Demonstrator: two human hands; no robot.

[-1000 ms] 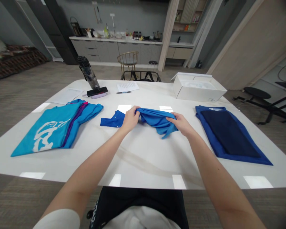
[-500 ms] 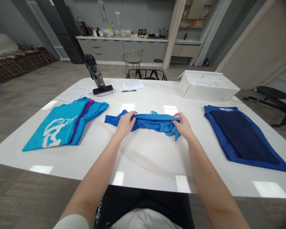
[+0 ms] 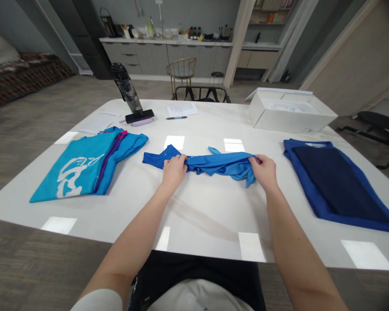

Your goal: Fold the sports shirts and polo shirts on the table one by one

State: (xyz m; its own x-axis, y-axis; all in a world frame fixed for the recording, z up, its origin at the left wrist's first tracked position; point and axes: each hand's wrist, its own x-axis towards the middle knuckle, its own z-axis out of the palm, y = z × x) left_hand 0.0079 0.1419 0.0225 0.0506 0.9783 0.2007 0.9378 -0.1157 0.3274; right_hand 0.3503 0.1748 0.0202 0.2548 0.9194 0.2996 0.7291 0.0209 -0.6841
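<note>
A blue garment (image 3: pixel 218 162) lies bunched in a long strip across the middle of the white table (image 3: pixel 210 207). Its exact kind does not show. My left hand (image 3: pixel 175 172) is closed on it toward the left, with a darker blue end sticking out beyond the fingers. At the right end, my right hand (image 3: pixel 264 171) pinches the upper edge between thumb and fingers. The cloth between the hands is stretched fairly straight along the top, and loose folds hang toward me.
Folded turquoise shirts (image 3: pixel 81 166) lie at left. Dark navy folded cloth (image 3: pixel 337 181) rests on blue cloth (image 3: pixel 298 183) at right. Farther back are a handheld vacuum (image 3: pixel 129 93), a pen (image 3: pixel 176 118), a printed sheet (image 3: pixel 183 108) and an open white box (image 3: pixel 288 114).
My right hand has moved right, pulling the garment's upper edge longer and tauter. My left hand has shifted slightly right and still holds the cloth. The view has tilted down a little.
</note>
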